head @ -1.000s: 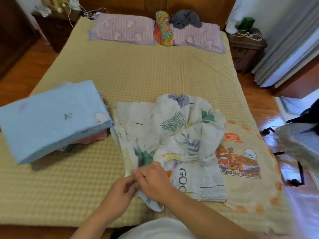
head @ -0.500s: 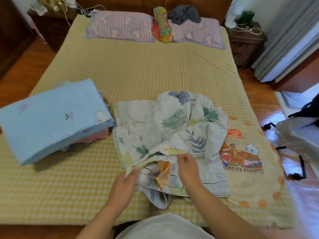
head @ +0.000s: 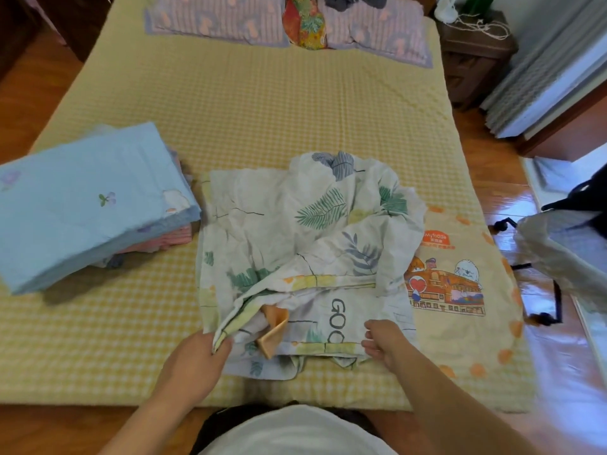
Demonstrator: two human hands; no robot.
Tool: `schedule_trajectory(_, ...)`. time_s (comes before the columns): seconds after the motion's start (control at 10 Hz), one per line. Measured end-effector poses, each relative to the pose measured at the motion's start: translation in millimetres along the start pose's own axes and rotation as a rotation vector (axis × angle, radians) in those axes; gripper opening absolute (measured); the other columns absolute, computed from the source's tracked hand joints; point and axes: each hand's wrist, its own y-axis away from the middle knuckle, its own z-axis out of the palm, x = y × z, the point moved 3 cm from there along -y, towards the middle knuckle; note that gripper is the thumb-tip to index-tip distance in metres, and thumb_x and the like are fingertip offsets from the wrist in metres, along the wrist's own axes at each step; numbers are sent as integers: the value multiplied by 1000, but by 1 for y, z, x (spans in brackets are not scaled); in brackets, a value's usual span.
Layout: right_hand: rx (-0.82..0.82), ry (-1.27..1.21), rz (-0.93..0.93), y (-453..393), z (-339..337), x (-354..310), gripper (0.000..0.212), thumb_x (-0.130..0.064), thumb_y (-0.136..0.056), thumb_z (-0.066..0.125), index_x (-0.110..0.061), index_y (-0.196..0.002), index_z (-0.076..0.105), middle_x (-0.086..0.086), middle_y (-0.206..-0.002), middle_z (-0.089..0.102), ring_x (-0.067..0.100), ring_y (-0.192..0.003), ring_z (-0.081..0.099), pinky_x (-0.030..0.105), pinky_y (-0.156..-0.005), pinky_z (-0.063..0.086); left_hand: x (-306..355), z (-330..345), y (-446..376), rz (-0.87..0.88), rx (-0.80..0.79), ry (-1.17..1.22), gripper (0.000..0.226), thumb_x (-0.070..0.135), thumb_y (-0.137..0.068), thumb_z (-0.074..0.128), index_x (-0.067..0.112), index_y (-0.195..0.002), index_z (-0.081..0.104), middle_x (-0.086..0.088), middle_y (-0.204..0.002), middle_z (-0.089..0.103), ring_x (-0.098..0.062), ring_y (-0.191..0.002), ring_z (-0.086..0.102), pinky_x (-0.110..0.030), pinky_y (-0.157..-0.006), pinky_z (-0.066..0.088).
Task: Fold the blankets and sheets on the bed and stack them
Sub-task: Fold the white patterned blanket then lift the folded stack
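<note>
Our left hand (head: 193, 362) at 7 o'clock and right hand (head: 382, 339) at 5 o'clock pinch the leaf-print sheet (head: 295, 244) by its near edge; "GOO" is readable between them.

Pillows (head: 213, 18) cropped by top edge, folded stack (head: 157, 244) mostly hidden under blue blanket (head: 82, 201)

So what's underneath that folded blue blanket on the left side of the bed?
Under the blue blanket a pink striped folded cloth peeks out, with darker fabric edges below. The rest of the pile is covered.
</note>
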Motion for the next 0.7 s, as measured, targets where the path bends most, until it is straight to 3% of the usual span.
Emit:
schedule_trajectory(0.1,110,32,-16,-36,-44,-24,7,-11,-96,55,-8,-92,51,11,-85,51,21,-64,56,29,-56,46,7,4,4,-56,33,6,46,51,-104,38,24,-70,53,2,-71,57,-15,-64,56,-33,-55,39)
schedule_trajectory(0.2,119,56,-45,-94,-73,-49,7,-2,-96,51,-6,-90,53,13,-95,54,20,-71,60,30,-63,49,18,13,3,-112,91,-26,57,58,-102,29,22,-65,53,-2,-67,56,-17,-60,55,-34,-53,39)
schedule_trajectory(0.3,19,3,-42,-139,-75,-61,21,-6,-93,56,-5,-114,58,9,-97,56,25,-93,59,38,-89,55,27,23,6,-152,113,-72,60,59,-100,28,20,-62,54,-3,-64,56,-18,-58,56,-34,-51,41)
schedule_trajectory(0.4,-112,-190,-2,-166,-60,-69,27,-11,-91,65,-17,-117,58,13,-114,56,30,-112,58,42,-103,48,33,35,9,-173,103,-175,61,63,-97,28,19,-66,56,-3,-67,56,-18,-59,56,-33,-51,42)
schedule_trajectory(0.5,-113,-160,-99,-201,-71,-81,44,-29,-67,75,-18,-107,60,20,-139,51,35,-128,52,45,-110,44,42,42,11,-219,73,-245,58,63,-98,29,19,-77,61,-2,-72,59,-17,-63,58,-34,-57,50)
schedule_trajectory(0.6,72,-36,-213,-181,-116,-107,65,-29,-71,78,-7,-129,58,24,-136,54,40,-124,53,41,-100,48,52,42,13,-222,80,-289,50,60,-100,32,22,-83,60,0,-75,59,-17,-64,60,-36,-60,54)
schedule_trajectory(0.7,236,-8,-337,-104,-180,-137,52,-20,-87,73,-7,-134,55,13,-122,62,26,-106,60,25,-75,45,50,42,10,-214,93,-365,42,56,-102,36,23,-87,58,3,-76,58,-15,-65,59,-34,-59,53)
